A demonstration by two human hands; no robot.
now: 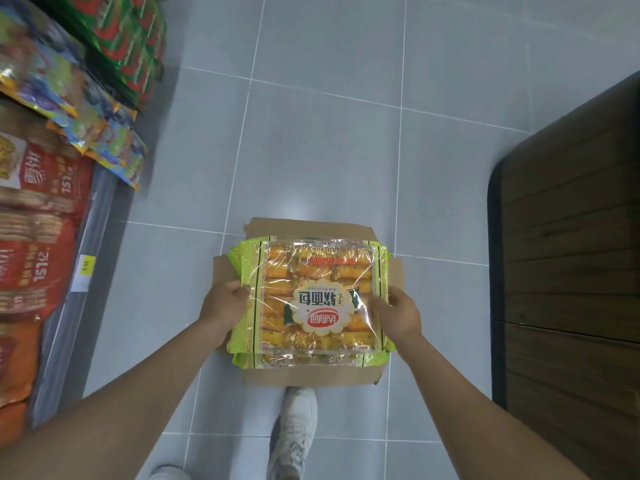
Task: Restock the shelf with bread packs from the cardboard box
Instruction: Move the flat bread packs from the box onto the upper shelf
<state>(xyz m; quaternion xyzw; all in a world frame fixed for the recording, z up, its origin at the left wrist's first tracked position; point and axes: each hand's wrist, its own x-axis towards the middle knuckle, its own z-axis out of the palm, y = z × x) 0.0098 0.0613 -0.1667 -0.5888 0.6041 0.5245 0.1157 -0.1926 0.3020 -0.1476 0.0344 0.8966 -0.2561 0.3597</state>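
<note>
The bread pack (313,299) is a wide, flat bag of clear and lime-green film with rows of small golden buns showing through a window and a scalloped label at its middle. It lies level between the two hands, directly over the open cardboard box (394,271) on the floor, and more packs of the same green film (304,361) show just below its near edge, stacked in the box.

The left hand (227,304) is closed on the pack's left edge, thumb on top at the printed border and fingers tucked under. The right hand (398,313) is closed on the right edge in the same way, fingers curled over the glossy film.

By the look of it the pack should be light but floppy: soft buns in thin wrap will sag in the middle if held by one end, and squeezing would crush them. The film is shiny and crinkled, so it is probably slippery; the side borders, where the hands already are, seem the safest hold, supporting from beneath rather than pinching.

Beyond the left hand runs the shelf (86,216), crowded with red biscuit bags (38,216) and bright snack packets (86,126). Past the right hand stands a dark wooden counter (568,258). Below the box a white shoe (298,427) rests on the grey tiled floor (329,133).
</note>
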